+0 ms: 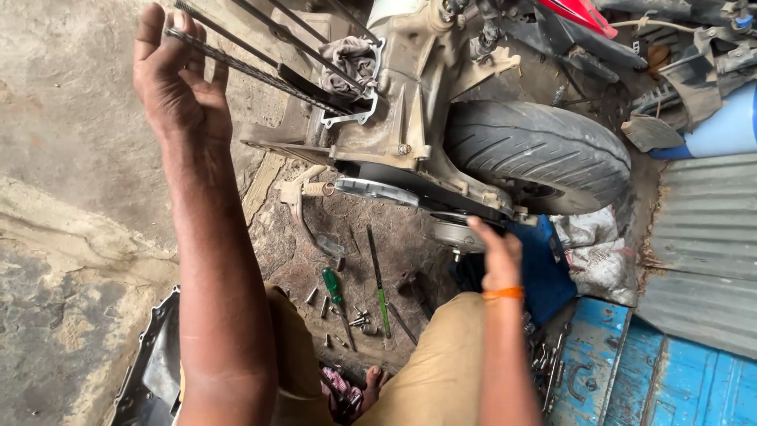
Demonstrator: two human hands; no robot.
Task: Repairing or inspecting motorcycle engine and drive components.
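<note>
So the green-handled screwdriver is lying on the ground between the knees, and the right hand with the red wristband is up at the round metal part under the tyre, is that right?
Not quite: the wristband is orange, not red, as the head view shows. The rest holds: the green-handled screwdriver lies on the ground between the knees, and the right hand is at the round metal part under the tyre.

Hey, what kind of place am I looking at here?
Probably a small scooter repair workshop. A scooter's rear tyre and opened engine case sit over a dirt floor, with a green-handled screwdriver and loose bolts scattered below.
</note>
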